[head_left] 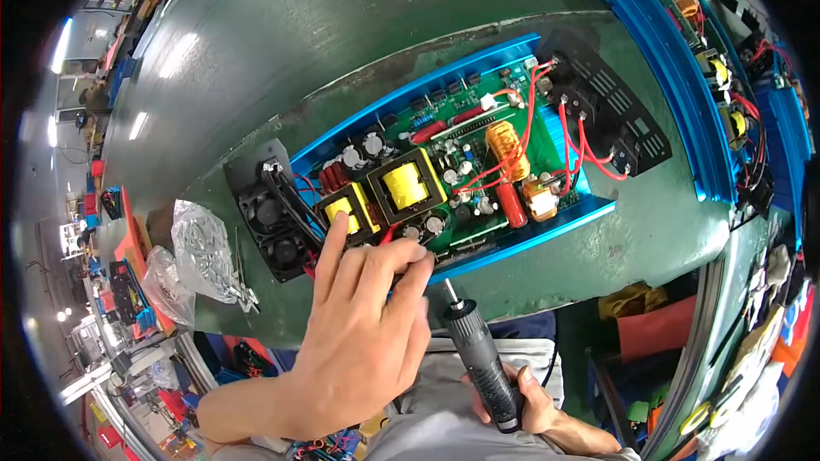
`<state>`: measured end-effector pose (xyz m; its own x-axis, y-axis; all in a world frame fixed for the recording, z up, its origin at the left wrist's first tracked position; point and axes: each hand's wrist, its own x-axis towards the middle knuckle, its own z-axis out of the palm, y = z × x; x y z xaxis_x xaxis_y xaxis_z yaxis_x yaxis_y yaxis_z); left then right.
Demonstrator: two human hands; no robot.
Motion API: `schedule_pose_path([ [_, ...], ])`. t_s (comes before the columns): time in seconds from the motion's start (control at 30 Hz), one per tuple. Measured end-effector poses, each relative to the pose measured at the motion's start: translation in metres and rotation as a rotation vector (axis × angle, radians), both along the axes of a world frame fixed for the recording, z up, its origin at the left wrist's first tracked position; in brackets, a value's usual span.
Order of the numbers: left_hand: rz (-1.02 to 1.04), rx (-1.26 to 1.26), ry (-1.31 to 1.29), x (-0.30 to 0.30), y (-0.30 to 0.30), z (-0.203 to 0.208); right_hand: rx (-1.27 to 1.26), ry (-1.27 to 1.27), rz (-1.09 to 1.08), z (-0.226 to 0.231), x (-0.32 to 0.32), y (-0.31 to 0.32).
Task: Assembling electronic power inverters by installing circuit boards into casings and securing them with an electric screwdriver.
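Observation:
My left hand reaches over the near side of an opened blue metal case. Its thumb and forefinger are pinched together by the near wall; what they hold, if anything, is too small to name. The outermost finger rests on the smaller yellow transformer. Beside it sits a larger yellow transformer on the green circuit board. My right hand grips a black electric screwdriver, its bit tilted up toward the case, apart from it.
A black end panel with fans stands at the case's left end; a slotted black panel with red wires lies at the right. Clear plastic bags lie on the left of the green table. More blue cases line the right.

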<state>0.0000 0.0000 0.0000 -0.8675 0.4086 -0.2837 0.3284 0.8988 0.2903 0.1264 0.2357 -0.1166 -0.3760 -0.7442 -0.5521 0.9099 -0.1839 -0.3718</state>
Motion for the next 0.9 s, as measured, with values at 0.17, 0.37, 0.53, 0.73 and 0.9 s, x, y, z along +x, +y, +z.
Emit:
schedule_pose_path([
  [0.17, 0.067, 0.147, 0.289, 0.006, -0.005, -0.025, 0.112, 0.03, -0.01, 0.008, -0.001, -0.001],
  [0.37, 0.124, 0.203, 0.379, 0.01, -0.008, -0.036, 0.027, -0.01, -0.076, -0.009, 0.012, -0.002],
  [0.53, 0.117, 0.303, 0.362, 0.007, -0.007, -0.04, 0.113, -0.037, -0.023, 0.003, -0.003, 0.0],
  [0.73, 0.193, 0.481, 0.535, 0.014, -0.021, -0.042, 0.509, 0.445, -0.058, 0.004, -0.009, 0.014],
  [0.9, 0.735, 0.212, 0.751, 0.071, -0.121, -0.036, 0.662, 0.522, -0.176, -0.011, 0.021, 0.023],
])
